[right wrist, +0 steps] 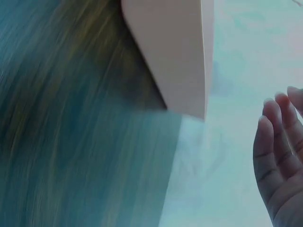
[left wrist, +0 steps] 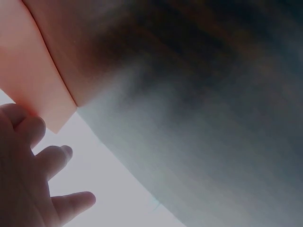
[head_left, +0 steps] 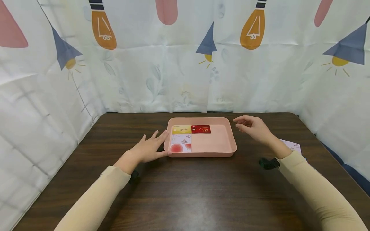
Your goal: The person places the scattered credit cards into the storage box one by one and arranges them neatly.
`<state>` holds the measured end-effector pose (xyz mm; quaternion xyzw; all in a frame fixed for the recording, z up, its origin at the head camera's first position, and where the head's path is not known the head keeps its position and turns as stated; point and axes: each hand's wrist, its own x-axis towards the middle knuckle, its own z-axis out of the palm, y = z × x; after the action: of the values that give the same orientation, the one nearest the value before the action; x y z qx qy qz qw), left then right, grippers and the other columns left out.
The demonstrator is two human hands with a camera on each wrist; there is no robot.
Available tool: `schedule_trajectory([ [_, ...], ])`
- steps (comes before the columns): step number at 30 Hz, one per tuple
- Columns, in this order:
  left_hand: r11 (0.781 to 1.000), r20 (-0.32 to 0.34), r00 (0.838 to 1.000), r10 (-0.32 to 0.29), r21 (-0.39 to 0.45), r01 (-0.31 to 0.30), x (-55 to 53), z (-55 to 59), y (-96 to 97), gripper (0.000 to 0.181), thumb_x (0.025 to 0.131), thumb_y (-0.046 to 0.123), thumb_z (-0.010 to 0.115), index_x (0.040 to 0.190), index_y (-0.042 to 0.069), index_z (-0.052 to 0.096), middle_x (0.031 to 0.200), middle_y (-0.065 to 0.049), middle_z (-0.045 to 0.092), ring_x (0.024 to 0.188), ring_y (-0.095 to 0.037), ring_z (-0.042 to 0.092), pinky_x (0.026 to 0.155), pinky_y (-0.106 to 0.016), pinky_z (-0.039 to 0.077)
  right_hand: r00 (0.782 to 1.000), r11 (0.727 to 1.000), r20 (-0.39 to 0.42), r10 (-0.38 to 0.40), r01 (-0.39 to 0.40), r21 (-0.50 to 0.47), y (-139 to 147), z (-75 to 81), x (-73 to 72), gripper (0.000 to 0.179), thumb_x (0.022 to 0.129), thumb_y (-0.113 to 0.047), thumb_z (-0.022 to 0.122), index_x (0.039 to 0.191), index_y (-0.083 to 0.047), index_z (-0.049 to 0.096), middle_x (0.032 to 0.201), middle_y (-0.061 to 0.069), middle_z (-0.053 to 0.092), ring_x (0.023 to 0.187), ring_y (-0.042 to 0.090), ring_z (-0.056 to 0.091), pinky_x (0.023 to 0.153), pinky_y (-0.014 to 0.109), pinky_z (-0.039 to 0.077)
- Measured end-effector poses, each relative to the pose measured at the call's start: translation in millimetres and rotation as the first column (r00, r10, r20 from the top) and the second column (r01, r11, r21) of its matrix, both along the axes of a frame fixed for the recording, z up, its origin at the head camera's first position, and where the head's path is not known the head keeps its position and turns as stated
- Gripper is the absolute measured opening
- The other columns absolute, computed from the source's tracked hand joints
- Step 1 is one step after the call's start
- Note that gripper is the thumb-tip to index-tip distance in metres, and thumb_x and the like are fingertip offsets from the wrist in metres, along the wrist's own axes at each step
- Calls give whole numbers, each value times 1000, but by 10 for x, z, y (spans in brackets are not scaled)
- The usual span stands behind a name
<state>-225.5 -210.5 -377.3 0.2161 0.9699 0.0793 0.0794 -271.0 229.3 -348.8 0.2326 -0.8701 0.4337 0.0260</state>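
A shallow pink tray (head_left: 214,153) lies on the dark wooden table. Along its back wall are a yellow card (head_left: 182,129) and a red VIP card (head_left: 201,129), side by side. In front of the yellow one, a pale floral card (head_left: 180,139) and a white card with red circles (head_left: 177,148) fill the left side. My left hand (head_left: 148,149) spreads its fingers against the tray's left rim; the left wrist view shows its fingers (left wrist: 57,158) beside the pink wall. Just off the right rim, my right hand (head_left: 254,127) hovers with loosely bent fingers and holds nothing.
More cards (head_left: 292,146) lie on the table at the right, partly hidden by my right forearm. A dark wrist strap (head_left: 268,163) shows at that forearm. White patterned curtains (head_left: 185,77) hang behind the table (head_left: 196,192) and along both sides.
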Motion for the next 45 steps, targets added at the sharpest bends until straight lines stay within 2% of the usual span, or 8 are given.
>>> schedule_trajectory([
  [3,1000,1,1000,-2,2,2,7,16,1,94,99,65,53,166,12,15,169,-9,22,153,-41,18,113,-75,12,999,999,-34,-12,13,42,169,-1,33,28,104,-14,63,130,-4,67,110,15,69,91,27,66,78,33,57],
  [11,1000,-2,1000,-2,-7,2,3,26,-8,95,98,66,52,166,11,15,169,-9,22,153,-42,18,113,-76,12,995,983,-82,-54,67,168,636,-78,76,26,104,-13,63,128,-5,69,111,14,70,95,33,68,75,21,53],
  [20,1000,-2,1000,-3,-17,3,-7,44,-28,96,98,68,51,166,12,14,169,-9,22,153,-42,17,113,-76,11,996,971,-44,-80,87,224,1107,-197,132,30,104,-13,62,131,1,66,116,18,69,92,4,63,75,19,51],
  [23,1000,-2,1000,-1,-18,1,-2,64,-32,96,98,68,52,166,12,14,169,-9,21,153,-42,17,113,-76,11,995,966,-36,-91,97,239,1250,-230,141,30,103,-11,63,130,4,65,112,18,70,89,-1,62,74,19,51],
  [32,1000,0,1000,4,-24,-4,16,99,-39,96,98,68,52,166,12,15,169,-10,22,153,-42,18,113,-76,11,985,954,85,-149,120,275,1648,-356,140,36,102,-12,66,128,11,61,99,8,68,83,3,60,66,26,50],
  [37,1000,5,1000,3,-19,-3,17,92,-30,96,98,67,52,166,12,14,169,-10,22,153,-42,17,113,-76,10,978,936,85,-192,157,314,1840,-437,124,38,98,-14,71,125,12,63,92,3,63,80,3,52,66,24,45],
  [39,1000,6,1000,2,-17,-2,16,88,-27,95,99,66,52,166,11,14,169,-10,21,154,-42,16,113,-76,10,974,935,101,-203,163,315,1896,-451,122,40,97,-13,73,124,13,62,90,2,62,78,3,52,65,23,47],
  [45,1000,4,1000,3,-20,-2,5,74,-34,96,98,68,51,166,12,14,169,-9,21,154,-41,16,113,-76,10,952,930,218,-216,133,344,1978,-420,129,52,96,-16,73,129,18,53,89,3,59,76,7,52,66,30,52],
])
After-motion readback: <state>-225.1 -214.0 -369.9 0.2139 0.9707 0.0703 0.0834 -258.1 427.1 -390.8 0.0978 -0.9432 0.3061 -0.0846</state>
